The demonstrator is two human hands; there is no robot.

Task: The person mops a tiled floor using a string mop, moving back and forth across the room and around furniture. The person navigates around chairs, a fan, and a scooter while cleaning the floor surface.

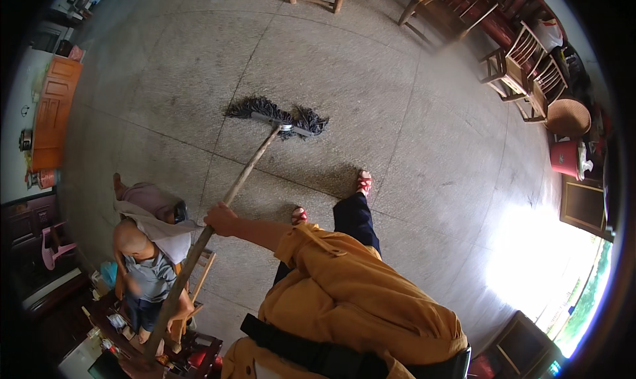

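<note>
The right hand [221, 218] is wrapped closed around the wooden mop handle [218, 210], partway up its length. The left hand is out of view, so its grip cannot be told. A second person [149, 260] stands just beside the handle's upper end, near a wooden chair [199, 273]; a backward pull could likely knock the end into them. Farther out, the dark mop head [277, 117] lies flat on the stone floor [397, 114], beyond 2 red sandals [364, 180].

The mop [278, 119] lies on the floor [411, 94] at centre; chairs [523, 67] stand upper right, a bucket [565, 158] right.
</note>
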